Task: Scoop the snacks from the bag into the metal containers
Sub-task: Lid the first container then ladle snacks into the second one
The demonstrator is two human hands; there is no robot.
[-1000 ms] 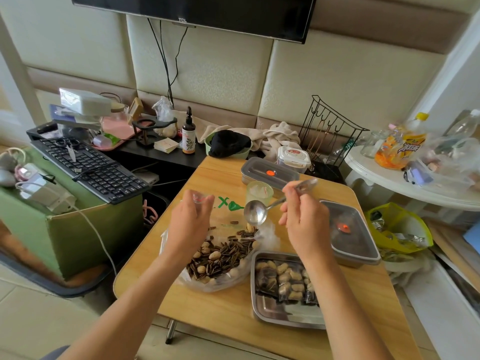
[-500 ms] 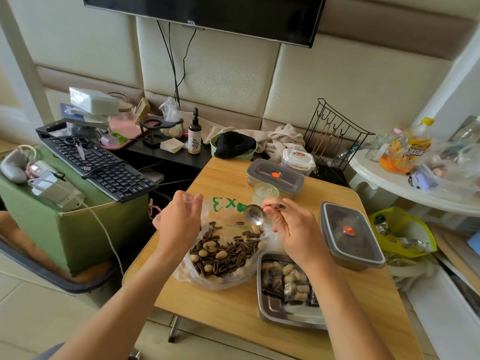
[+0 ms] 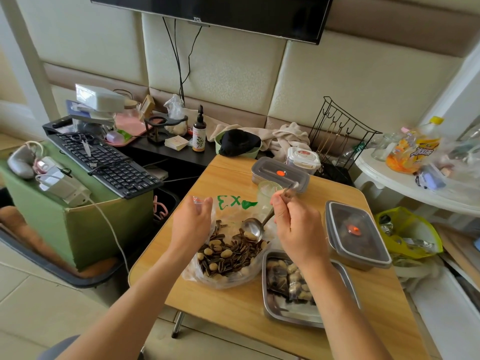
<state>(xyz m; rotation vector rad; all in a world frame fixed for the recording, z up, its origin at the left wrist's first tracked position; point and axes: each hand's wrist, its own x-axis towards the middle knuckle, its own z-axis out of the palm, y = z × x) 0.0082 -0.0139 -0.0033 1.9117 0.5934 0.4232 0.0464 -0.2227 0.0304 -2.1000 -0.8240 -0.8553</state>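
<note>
A clear plastic bag (image 3: 207, 278) of sunflower seeds and peanuts (image 3: 228, 253) lies open on the wooden table (image 3: 233, 307). My left hand (image 3: 191, 224) pinches the bag's upper edge and holds it up. My right hand (image 3: 296, 229) grips the handle of a metal ladle (image 3: 251, 228), whose bowl dips into the snacks with a peanut in it. To the right of the bag sits an open metal container (image 3: 275, 311) with some snacks inside, partly hidden by my right forearm.
Two lidded metal containers stand on the table, one at the right (image 3: 357, 233) and one at the back (image 3: 279, 174), with a glass cup (image 3: 265, 194) near the latter. A keyboard (image 3: 104, 162) lies on a green box to the left. A white side table (image 3: 405, 183) holds bottles.
The ladle has come down from above the bag into the snacks. My right hand lowered and tilted with it. My left hand stays on the bag's edge.
</note>
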